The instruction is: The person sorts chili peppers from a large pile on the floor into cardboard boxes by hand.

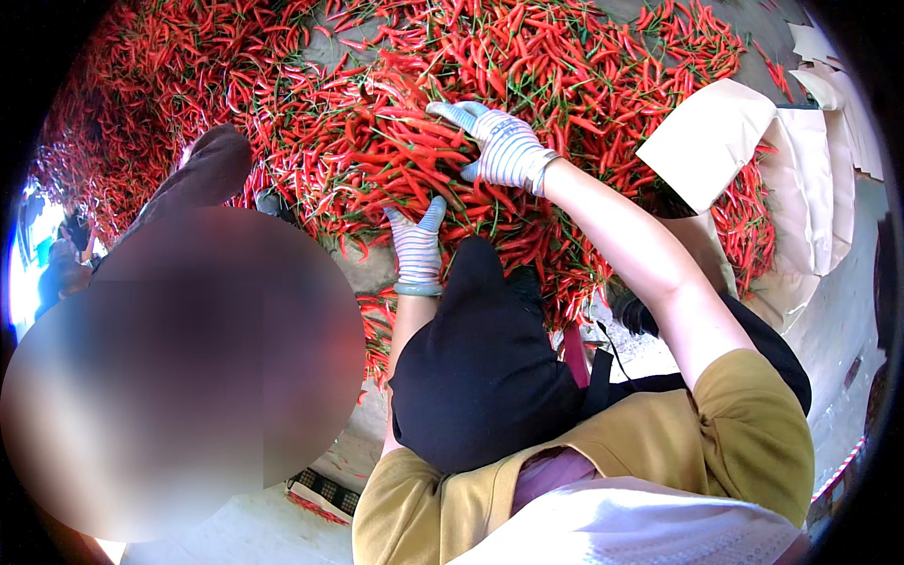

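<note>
A wide heap of red chili peppers [558,78] with green stems lies before me. My right hand [501,145], in a striped white and blue-grey knitted glove, rests on the peppers with its fingers apart and pointing left. Nearer to me, at the lower edge of the same mound, my left hand [418,240] in a matching glove reaches up against the peppers, thumb raised. A dense bunch of peppers [417,152] lies between the two hands. The left fingertips are partly hidden under peppers, so whether that hand grips any cannot be told.
An open paper sack [798,183] with peppers inside stands at the right. At the left a person's dark sleeve [205,166] reaches to the heap, beside a large blurred area. My knee [480,367] in black trousers is just below my hands. A black crate [325,491] sits lower left.
</note>
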Available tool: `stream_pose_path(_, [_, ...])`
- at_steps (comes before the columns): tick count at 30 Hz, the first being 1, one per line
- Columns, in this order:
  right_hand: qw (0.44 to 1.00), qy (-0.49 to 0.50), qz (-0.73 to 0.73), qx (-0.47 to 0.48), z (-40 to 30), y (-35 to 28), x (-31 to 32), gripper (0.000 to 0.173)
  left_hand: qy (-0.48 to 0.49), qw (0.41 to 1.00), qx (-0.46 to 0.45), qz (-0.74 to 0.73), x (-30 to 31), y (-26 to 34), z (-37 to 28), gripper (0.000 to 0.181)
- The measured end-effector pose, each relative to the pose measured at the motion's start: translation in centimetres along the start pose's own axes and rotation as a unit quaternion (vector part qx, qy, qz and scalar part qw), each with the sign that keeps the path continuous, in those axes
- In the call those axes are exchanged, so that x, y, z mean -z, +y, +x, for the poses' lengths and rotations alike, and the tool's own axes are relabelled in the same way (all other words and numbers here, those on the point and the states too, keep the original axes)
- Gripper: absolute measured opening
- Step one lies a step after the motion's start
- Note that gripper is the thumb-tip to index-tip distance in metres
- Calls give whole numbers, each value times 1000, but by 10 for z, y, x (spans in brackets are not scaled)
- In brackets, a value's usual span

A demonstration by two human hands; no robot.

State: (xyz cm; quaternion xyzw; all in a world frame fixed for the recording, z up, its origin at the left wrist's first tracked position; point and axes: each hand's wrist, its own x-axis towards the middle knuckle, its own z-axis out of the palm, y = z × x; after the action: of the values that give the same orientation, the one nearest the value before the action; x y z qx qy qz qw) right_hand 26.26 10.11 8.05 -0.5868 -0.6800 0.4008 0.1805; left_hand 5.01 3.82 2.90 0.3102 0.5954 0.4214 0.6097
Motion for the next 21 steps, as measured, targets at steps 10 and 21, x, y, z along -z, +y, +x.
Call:
stream_pose_path(10, [977,186,-16,103,-33,-33,89,92,-129,982,-126,-63,-74,108,-34,87])
stream_pose_path(21, [934,332,-78,108,-207,-104,271,95,-240,943,-229,-1,-213,224,-136,74])
